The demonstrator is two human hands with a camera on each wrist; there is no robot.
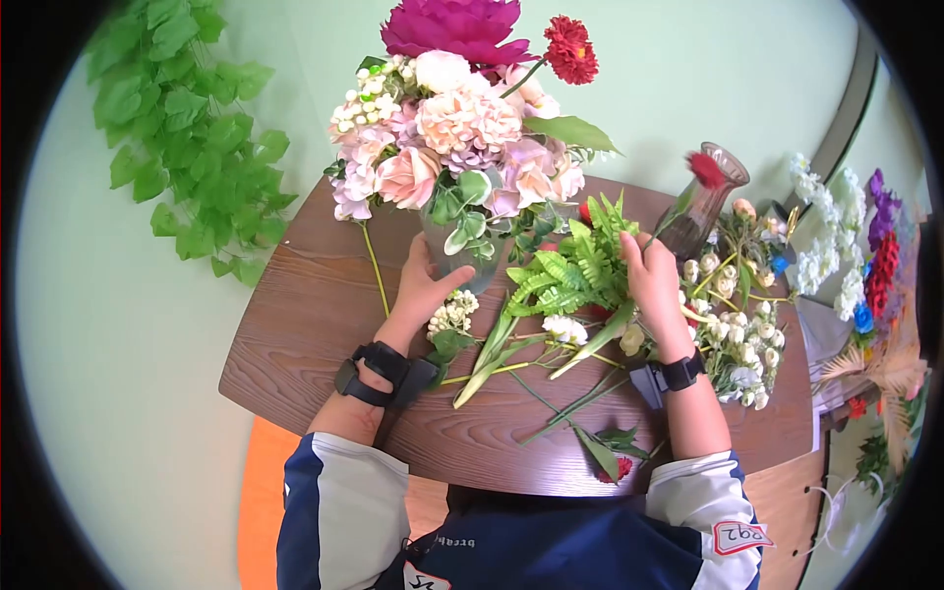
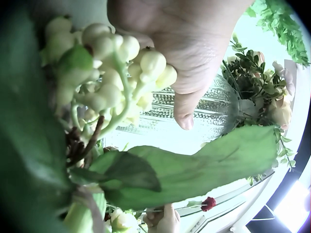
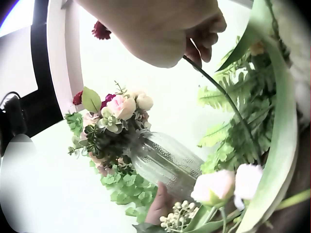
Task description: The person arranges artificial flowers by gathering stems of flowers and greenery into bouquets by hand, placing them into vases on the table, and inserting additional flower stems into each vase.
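Observation:
My left hand [image 1: 430, 287] grips the lower part of a clear textured glass vase [image 3: 165, 160], thumb lying along its side. The vase holds a full bouquet [image 1: 462, 133] of pink, cream and lilac flowers, with a large magenta bloom [image 1: 457, 29] and a red flower [image 1: 571, 49] rising above. My right hand [image 1: 653, 280] pinches the stem [image 3: 221, 90] of another red flower [image 1: 705, 169], whose head points up and away. Green fern leaves [image 1: 580, 265] lie between the hands. Beside my left hand are cream berries [image 2: 109, 73], which partly hide the vase in the left wrist view.
A second glass vase [image 1: 700, 211] stands at the back right. White rosebud sprays [image 1: 742, 339] cover the right side of the brown table [image 1: 295, 324]. Loose stems and a red flower [image 1: 616, 470] lie near the front edge. Green ivy [image 1: 187, 138] hangs on the left wall.

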